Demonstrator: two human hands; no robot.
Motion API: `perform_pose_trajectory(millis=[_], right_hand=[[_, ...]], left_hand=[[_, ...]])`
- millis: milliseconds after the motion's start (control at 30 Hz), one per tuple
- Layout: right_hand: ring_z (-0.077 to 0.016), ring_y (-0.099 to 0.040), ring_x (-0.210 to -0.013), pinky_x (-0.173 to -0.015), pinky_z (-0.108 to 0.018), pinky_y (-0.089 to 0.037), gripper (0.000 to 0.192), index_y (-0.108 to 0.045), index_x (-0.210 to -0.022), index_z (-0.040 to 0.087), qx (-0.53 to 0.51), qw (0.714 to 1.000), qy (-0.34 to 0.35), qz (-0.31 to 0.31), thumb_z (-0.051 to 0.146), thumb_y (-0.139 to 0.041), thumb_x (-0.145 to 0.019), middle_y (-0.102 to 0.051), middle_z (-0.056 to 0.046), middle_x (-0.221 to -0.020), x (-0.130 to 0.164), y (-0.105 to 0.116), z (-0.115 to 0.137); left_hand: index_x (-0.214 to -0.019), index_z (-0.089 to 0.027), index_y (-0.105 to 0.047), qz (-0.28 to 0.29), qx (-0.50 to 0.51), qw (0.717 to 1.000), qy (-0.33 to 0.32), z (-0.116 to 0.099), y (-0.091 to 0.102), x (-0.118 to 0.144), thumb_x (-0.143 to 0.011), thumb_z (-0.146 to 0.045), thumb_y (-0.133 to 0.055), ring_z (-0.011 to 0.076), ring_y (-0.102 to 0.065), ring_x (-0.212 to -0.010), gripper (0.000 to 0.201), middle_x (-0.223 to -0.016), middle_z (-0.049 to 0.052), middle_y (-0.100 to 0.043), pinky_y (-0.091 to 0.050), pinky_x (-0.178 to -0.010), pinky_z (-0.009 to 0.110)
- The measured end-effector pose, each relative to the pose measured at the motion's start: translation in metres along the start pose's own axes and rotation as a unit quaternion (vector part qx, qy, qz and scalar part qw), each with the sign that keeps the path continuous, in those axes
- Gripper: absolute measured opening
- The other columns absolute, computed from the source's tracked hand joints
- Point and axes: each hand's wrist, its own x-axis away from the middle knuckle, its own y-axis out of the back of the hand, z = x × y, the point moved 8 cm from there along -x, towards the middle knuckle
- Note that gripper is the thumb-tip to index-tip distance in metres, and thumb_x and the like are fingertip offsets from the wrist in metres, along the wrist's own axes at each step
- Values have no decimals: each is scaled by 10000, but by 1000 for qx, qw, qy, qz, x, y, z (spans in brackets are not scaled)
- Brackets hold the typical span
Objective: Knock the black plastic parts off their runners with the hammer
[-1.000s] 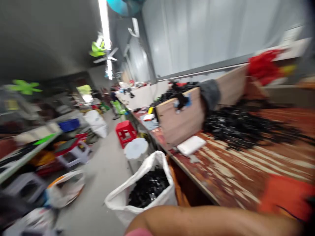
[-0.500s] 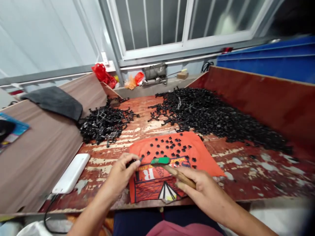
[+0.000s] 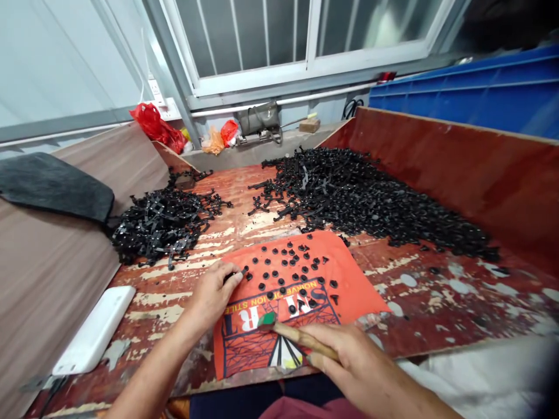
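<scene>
My right hand [image 3: 345, 355] is wrapped round the wooden handle of a tool with a green head [image 3: 267, 319]. The head lies over the printed lettering of an orange cloth [image 3: 358, 285]. At the cloth's left edge my left hand [image 3: 213, 294] is closed, with a small black part [image 3: 239, 272] pinched at the fingertips; the rest of what it may hold is hidden. Several small round black pieces [image 3: 285, 263] stand spread over the cloth, close to the left fingertips. Some nearer the tool are tipped on their sides.
Behind the cloth lie a big heap of black parts [image 3: 349, 186] on the right and a smaller heap [image 3: 161, 224] on the left. A white phone-like device [image 3: 96, 329] sits at left. Wooden boards [image 3: 437, 157] wall the table; a blue crate [image 3: 471, 99] stands beyond.
The tool's green head has come down the cloth toward me. My left hand has moved away from me, to the pieces at the cloth's left edge. The whole view has shifted slightly.
</scene>
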Motion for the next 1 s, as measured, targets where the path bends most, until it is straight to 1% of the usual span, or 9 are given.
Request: perform_pose_trajectory(millis=[233,300,367,400,500,667,767,900,1000], right_hand=[[-172,-678,-820,-761,-231,-522,498,-564,-1389,353,-23,999,-5,23,165,-502,-932,-751,11,-950,1,1,3],[-190,-687,-944,-829,-261,-533,499,-532,-1409,378,-33,999,2,19,182,-485,-953,-731,5,-1130,-2,11,11],[-215,-649,-1103,-917,-310,-521,493,-488,-1435,399,-18,999,30,-8,216,-464,-978,-637,7,-1327,-8,28,23],[-223,-628,-1150,-945,-331,-513,496,-462,-1453,398,0,998,47,-29,224,-444,-989,-601,9,-1374,-11,38,29],[-212,-652,-1113,-956,-354,-518,537,-384,-1497,383,59,993,82,-61,185,-401,-998,-615,8,-1356,-24,56,41],[-194,-705,-981,-910,-356,-551,581,-355,-1502,398,100,989,85,-69,145,-409,-982,-674,20,-1268,-34,57,36],[-199,-689,-1036,-942,-360,-536,586,-350,-1502,411,94,990,82,-64,136,-407,-988,-656,29,-1296,-35,54,33],[-180,-629,-1160,-1013,-342,-486,612,-338,-1494,453,86,990,98,-53,104,-389,-994,-536,81,-1428,-39,54,40],[-166,-648,-1128,-1000,-317,-490,631,-340,-1490,465,104,987,101,-62,97,-414,-983,-534,89,-1427,-41,56,43]], left_hand=[[-863,-188,-677,14,-34,999,-2,-4,-4,2,-941,-340,-434,210,-558,-853,297,-874,55,-585,-417,-787,329],[-880,-189,-688,13,-45,999,-4,-4,-4,4,-945,-347,-438,210,-558,-848,304,-884,58,-584,-419,-786,332],[-901,-195,-699,8,-49,999,-7,-4,-4,4,-948,-352,-445,209,-561,-850,303,-893,56,-587,-421,-790,332],[-909,-198,-701,4,-47,999,-9,-4,-4,4,-949,-352,-445,209,-563,-853,302,-894,54,-588,-421,-791,330],[-889,-198,-689,-7,-28,999,-15,-2,-3,5,-957,-354,-435,205,-565,-859,306,-885,47,-590,-423,-793,319],[-890,-201,-676,-4,-10,1000,-12,-1,-3,7,-966,-359,-428,201,-562,-881,304,-901,41,-588,-424,-804,312],[-903,-204,-679,8,-15,1000,-12,-3,-4,7,-965,-355,-436,198,-560,-876,293,-899,38,-575,-422,-792,311],[-898,-203,-678,13,-20,1000,-9,-5,-5,6,-967,-365,-430,196,-556,-847,305,-885,38,-563,-422,-777,319],[-895,-203,-672,12,-16,1000,-14,-6,-5,6,-969,-356,-424,196,-552,-856,300,-890,39,-565,-424,-783,320]])
